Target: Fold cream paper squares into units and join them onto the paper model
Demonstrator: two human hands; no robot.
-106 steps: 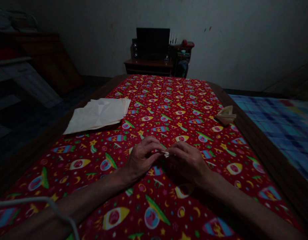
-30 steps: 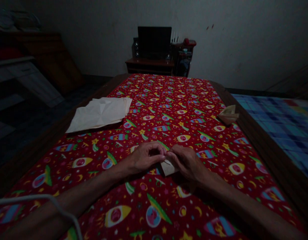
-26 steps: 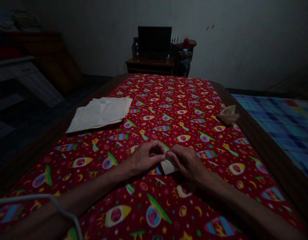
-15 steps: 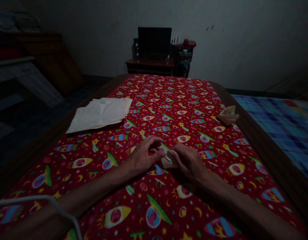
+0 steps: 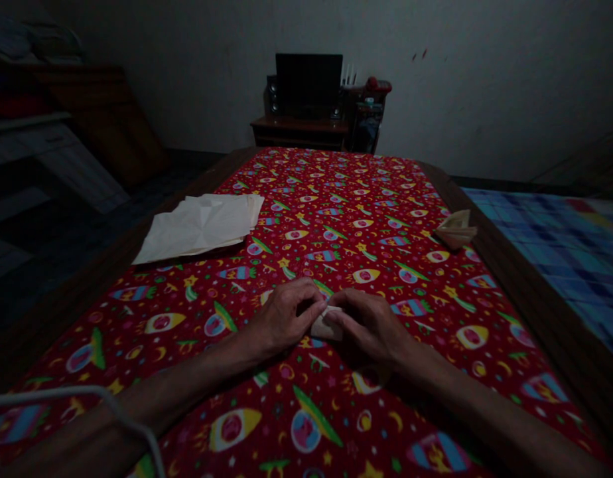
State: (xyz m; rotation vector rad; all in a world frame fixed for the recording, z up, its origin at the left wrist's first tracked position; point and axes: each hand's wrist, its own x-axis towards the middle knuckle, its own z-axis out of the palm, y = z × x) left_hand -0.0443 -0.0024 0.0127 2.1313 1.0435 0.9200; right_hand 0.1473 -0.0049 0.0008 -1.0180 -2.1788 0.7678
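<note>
A small folded piece of paper (image 5: 327, 328), pale in colour, is held between my two hands just above the red patterned cloth (image 5: 306, 226). My left hand (image 5: 292, 311) pinches its upper left edge with thumb and forefinger. From the other side, my right hand (image 5: 371, 322) grips the paper, thumb on the near face and fingers behind. The fingers hide part of the folds. Ahead to the left lies a stack of creased paper sheets (image 5: 200, 229). A folded paper piece (image 5: 456, 231) rests near the cloth's right edge.
A white cable (image 5: 107, 398) crosses over my left forearm. The table's dark wooden border (image 5: 505, 265) runs beside the cloth. Beyond the far end stand a monitor (image 5: 309, 83) and speakers on a low desk (image 5: 299, 133). A checked blue sheet (image 5: 560, 245) lies to the right.
My left thumb and fingertips have closed onto the small paper's edge. The paper has shifted slightly left and turned between my hands.
</note>
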